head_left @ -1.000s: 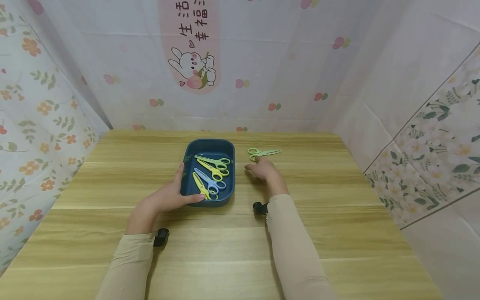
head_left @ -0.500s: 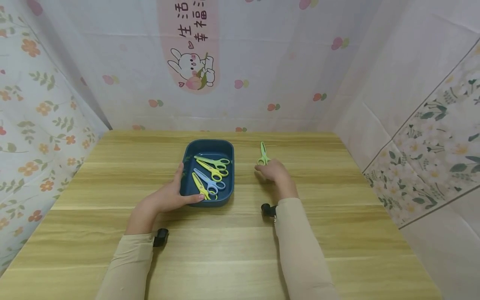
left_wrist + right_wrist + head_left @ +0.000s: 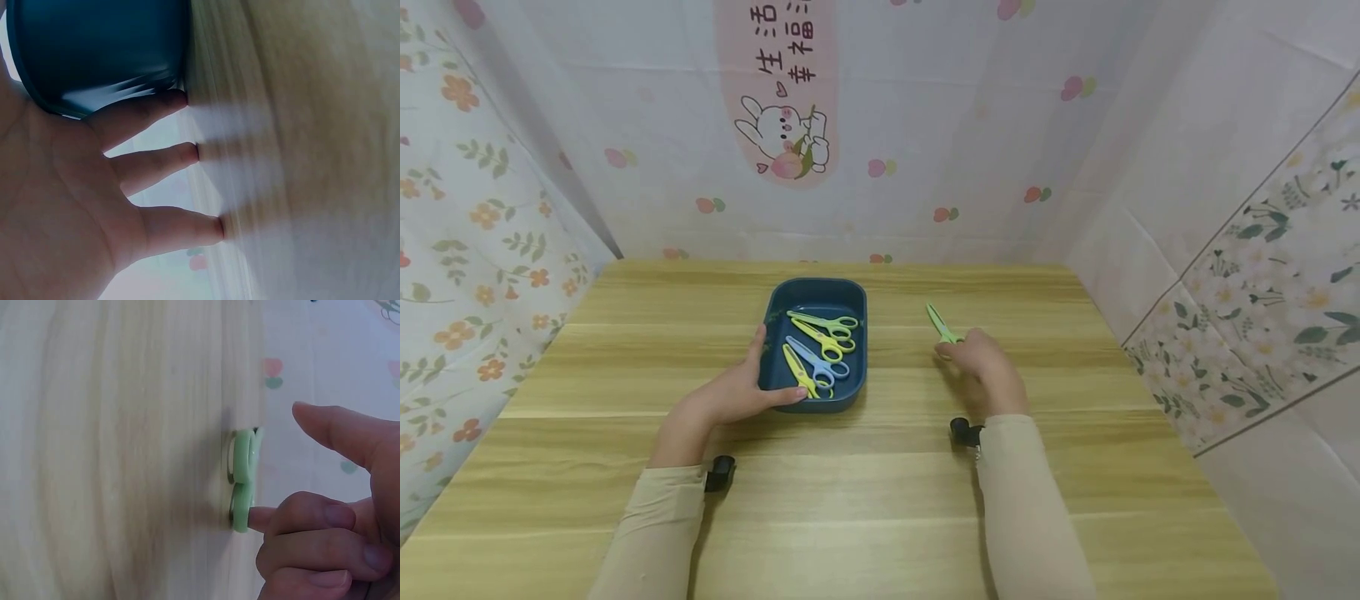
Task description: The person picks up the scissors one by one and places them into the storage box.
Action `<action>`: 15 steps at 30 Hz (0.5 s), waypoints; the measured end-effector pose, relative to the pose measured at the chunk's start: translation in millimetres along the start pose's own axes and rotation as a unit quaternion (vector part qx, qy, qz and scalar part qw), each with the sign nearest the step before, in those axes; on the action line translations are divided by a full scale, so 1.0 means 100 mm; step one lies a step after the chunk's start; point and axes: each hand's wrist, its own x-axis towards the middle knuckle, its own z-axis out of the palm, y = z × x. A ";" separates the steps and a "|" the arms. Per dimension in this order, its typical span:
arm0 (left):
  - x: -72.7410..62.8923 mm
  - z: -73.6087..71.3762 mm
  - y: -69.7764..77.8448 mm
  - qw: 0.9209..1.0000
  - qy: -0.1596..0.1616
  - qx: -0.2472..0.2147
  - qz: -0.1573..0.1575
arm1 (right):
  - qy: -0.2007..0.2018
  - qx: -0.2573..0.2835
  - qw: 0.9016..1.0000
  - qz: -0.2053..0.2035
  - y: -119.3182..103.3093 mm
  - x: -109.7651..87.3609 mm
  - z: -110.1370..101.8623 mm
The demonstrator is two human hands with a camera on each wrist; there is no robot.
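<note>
A dark blue bin stands left of the table's middle, with several kids' scissors inside: green, yellow and blue. My left hand rests against its near-left corner, thumb over the near rim; in the left wrist view its straight fingers spread down to the tabletop beside the wall. Right of the bin, one pair of light green scissors has its tip pointing far left. My right hand touches one handle ring with the index finger; the thumb stands apart, other fingers curled.
The light wood table reaches back to a patterned curtain. More floral cloth hangs at left and right. Each sleeve carries a small black camera mount near the wrist.
My right hand has moved right and nearer, taking the green scissors with it; they have turned from pointing right to pointing far left. The left hand and the bin have stayed put.
</note>
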 end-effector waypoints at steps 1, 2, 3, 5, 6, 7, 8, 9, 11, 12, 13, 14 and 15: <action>0.00 0.00 0.00 1.000 0.000 0.000 0.000 | 0.001 -0.005 1.000 0.000 0.01 -0.01 -0.01; 0.00 0.00 0.00 1.000 0.000 -0.001 -0.001 | 0.002 -0.009 1.000 -0.001 0.02 -0.01 -0.02; 0.00 0.00 0.00 1.000 0.000 -0.001 -0.002 | 0.002 -0.012 1.000 -0.001 0.03 -0.01 -0.03; 0.00 0.00 0.00 1.000 0.001 0.000 -0.002 | -0.001 -0.012 1.000 0.003 0.05 -0.01 -0.04; 0.00 0.00 -0.01 1.000 0.002 -0.001 -0.002 | -0.003 -0.009 1.000 0.007 0.05 -0.01 -0.05; 0.01 0.00 -0.01 1.000 0.002 0.000 -0.002 | -0.003 -0.007 1.000 0.009 0.06 -0.01 -0.06; 0.01 0.00 -0.01 1.000 0.002 0.001 -0.002 | -0.005 -0.003 1.000 0.012 0.06 -0.01 -0.07; 0.01 0.00 -0.01 1.000 0.002 0.000 -0.002 | -0.002 -0.001 1.000 0.014 0.07 -0.02 -0.08; 0.01 0.01 0.00 1.000 0.002 0.001 -0.001 | 0.006 0.001 1.000 0.015 0.07 -0.03 -0.11; 0.01 0.01 0.00 1.000 0.002 0.000 -0.001 | 0.011 0.003 1.000 0.013 0.06 -0.04 -0.12; 0.01 0.00 0.00 1.000 0.002 0.000 -0.001 | 0.018 0.005 1.000 0.011 0.06 -0.04 -0.12; 0.01 0.00 0.01 1.000 0.002 -0.001 -0.001 | 0.024 0.005 1.000 0.007 0.06 -0.05 -0.13; 0.01 0.00 0.01 1.000 0.002 -0.001 0.000 | 0.031 0.004 1.000 0.001 0.06 -0.05 -0.13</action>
